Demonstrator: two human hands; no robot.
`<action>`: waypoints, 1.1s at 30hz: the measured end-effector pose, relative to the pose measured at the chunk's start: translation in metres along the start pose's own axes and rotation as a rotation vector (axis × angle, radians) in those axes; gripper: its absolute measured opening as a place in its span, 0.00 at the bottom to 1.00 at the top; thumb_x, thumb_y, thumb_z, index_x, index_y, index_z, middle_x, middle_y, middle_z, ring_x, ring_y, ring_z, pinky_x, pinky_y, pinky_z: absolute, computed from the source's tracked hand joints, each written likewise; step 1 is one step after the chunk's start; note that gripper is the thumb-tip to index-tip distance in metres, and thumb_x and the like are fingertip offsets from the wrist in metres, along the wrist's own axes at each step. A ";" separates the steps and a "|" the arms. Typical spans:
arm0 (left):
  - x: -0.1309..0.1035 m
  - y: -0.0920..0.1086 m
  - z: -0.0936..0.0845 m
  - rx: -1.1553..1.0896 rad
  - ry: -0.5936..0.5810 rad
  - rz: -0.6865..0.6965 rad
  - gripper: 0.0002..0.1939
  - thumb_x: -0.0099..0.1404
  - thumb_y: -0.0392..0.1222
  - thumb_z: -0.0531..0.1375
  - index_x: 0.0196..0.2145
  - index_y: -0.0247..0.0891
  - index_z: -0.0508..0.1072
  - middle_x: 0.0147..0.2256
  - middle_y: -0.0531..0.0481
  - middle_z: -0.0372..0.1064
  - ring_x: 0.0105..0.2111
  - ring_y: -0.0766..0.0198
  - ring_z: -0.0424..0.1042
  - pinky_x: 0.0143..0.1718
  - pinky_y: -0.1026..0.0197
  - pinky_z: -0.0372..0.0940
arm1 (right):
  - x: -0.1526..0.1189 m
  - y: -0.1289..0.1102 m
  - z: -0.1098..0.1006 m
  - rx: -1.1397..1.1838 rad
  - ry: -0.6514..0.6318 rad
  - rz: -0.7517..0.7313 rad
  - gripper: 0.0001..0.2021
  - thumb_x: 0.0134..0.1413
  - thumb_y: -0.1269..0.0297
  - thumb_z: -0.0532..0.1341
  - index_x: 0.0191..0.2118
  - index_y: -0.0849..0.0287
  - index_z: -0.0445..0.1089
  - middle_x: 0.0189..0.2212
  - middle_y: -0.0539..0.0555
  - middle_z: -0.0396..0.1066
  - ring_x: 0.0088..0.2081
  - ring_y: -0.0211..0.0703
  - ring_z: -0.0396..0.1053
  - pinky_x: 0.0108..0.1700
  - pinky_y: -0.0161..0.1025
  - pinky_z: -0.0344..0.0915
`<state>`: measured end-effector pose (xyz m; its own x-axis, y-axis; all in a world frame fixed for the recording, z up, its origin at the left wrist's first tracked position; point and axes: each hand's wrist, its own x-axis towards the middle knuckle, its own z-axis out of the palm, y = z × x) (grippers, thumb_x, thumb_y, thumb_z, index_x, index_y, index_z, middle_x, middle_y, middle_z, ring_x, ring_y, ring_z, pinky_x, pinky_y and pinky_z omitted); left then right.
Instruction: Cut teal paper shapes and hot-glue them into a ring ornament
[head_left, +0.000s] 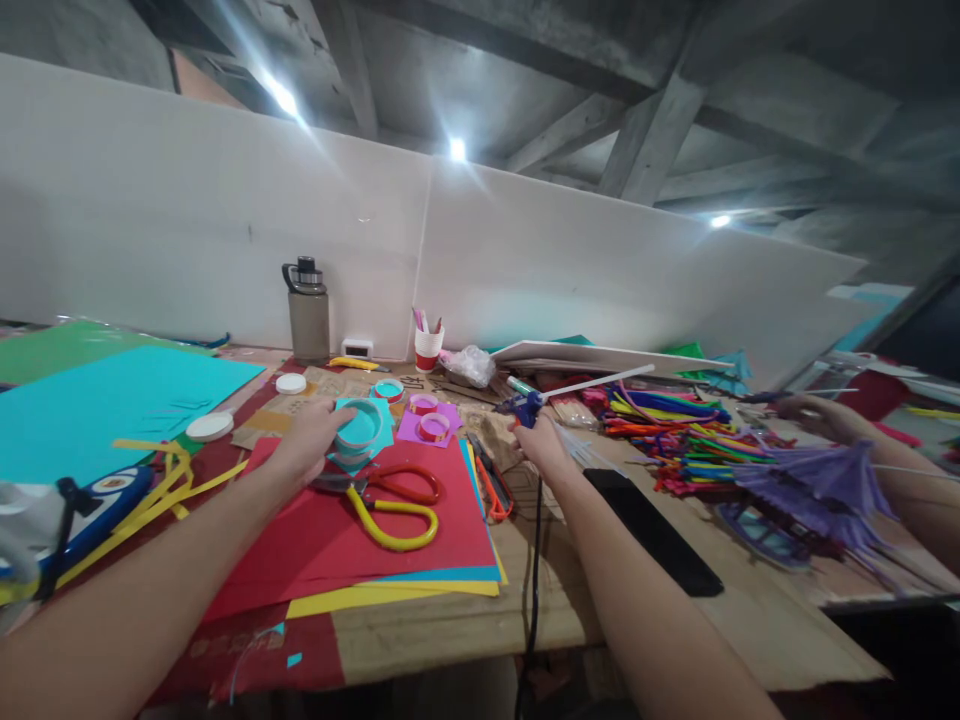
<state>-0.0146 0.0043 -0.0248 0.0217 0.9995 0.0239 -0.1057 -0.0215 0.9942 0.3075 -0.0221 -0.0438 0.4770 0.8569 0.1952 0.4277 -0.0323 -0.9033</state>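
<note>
Left grip (311, 437) holds the ring (360, 444) from its left, right grip (541, 445) the glue gun (529, 408).

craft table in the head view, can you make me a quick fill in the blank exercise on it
The right hand holds a glue gun whose body is ____.
One handle loop of the scissors is red and the other is ____.
The purple paper carries ____ small rings.
In the picture, the bottle stands to the ____ of the paper cup.

Missing words: blue; yellow; two; left.
</note>
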 end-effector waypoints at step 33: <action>-0.022 0.030 0.022 -0.553 -0.052 -0.346 0.10 0.60 0.36 0.53 0.24 0.31 0.71 0.20 0.44 0.70 0.18 0.60 0.69 0.20 0.60 0.64 | -0.106 -0.096 0.048 -0.001 -0.299 -0.523 0.14 0.55 0.62 0.55 0.46 0.57 0.64 0.32 0.54 0.70 0.29 0.43 0.67 0.32 0.39 0.63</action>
<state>0.0038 -0.0186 0.0068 0.1930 0.9436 -0.2688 -0.5794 0.3307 0.7450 0.1790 -0.0849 0.0038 -0.0332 0.8666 0.4978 0.5479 0.4324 -0.7162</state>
